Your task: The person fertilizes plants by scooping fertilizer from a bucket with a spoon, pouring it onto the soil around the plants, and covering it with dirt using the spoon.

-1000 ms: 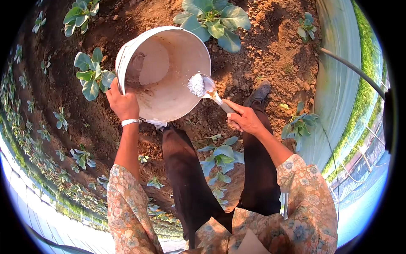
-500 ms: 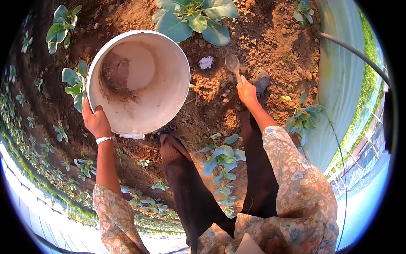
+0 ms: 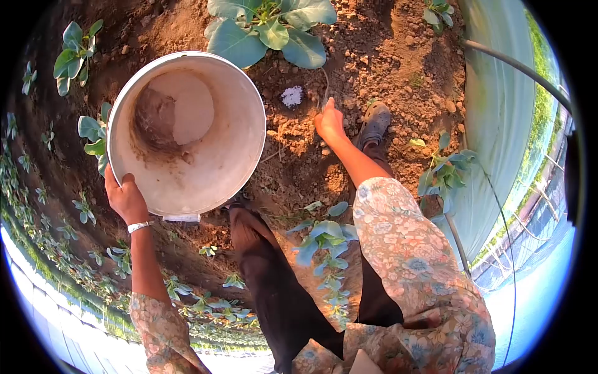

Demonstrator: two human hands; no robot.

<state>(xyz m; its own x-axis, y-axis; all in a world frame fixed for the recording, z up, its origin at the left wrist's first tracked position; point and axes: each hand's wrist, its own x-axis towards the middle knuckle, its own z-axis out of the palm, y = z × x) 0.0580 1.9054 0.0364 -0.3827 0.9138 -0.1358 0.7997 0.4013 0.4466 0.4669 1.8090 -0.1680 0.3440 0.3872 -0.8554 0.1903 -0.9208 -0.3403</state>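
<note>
A large white bucket (image 3: 230,149) is tilted so its inside shows, with whitish material and brown stains at the bottom. My left hand (image 3: 126,198) grips its lower left rim. Right of the bucket, my right hand (image 3: 330,122) is closed round the handle of a spoon (image 3: 326,84), which is seen edge-on above the fist. Just left of the spoon, a small heap of white granules (image 3: 291,96) lies on the soil. A big broad-leaved plant (image 3: 273,32) grows above the heap.
My shoe (image 3: 375,123) stands on the soil right of my right hand. Smaller plants grow at the left, below the bucket and between my legs. Plastic sheeting (image 3: 498,124) runs down the right side, crossed by a dark hose (image 3: 520,66). Another plant (image 3: 445,176) stands beside the sheeting.
The granules have gone from the spoon to the soil. The bucket and my left hand have moved left and slightly down. My right hand has moved up and left, turning the spoon.
</note>
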